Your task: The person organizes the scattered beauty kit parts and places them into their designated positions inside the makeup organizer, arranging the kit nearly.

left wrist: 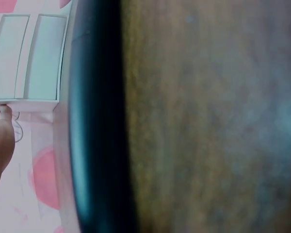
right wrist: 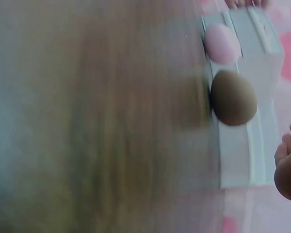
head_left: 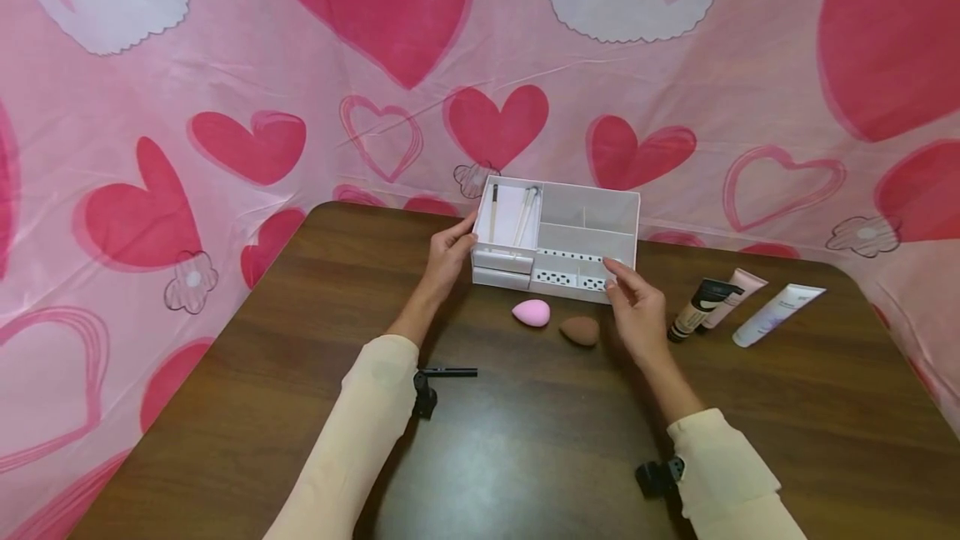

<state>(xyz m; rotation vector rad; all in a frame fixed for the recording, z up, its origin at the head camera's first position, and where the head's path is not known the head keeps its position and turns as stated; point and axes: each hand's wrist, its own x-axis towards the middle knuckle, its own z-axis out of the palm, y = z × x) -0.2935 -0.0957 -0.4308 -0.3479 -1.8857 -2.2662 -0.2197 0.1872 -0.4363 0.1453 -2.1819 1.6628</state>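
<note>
A white desktop organizer (head_left: 588, 211) with small drawers stands at the back of the table. My left hand (head_left: 446, 261) is at its left side, and in the left wrist view the fingertips (left wrist: 5, 110) touch the side wall. The right hand (head_left: 637, 311) reaches to the front right corner, its fingers slightly bent and nothing visible between them. Thin makeup brushes (head_left: 493, 211) stand in the left compartment. In front of the organizer lie a pink makeup sponge (head_left: 532, 312) and a brown makeup sponge (head_left: 580, 331), the brown one nearer the right hand.
Right of the right hand stand a black-capped foundation tube (head_left: 697, 311), a pink tube (head_left: 738, 290) and a white tube (head_left: 778, 315). A slim black stick (head_left: 453, 372) lies by the left wrist. Behind the brown wooden table (head_left: 555, 440) hangs a pink heart-print cloth (head_left: 450, 40).
</note>
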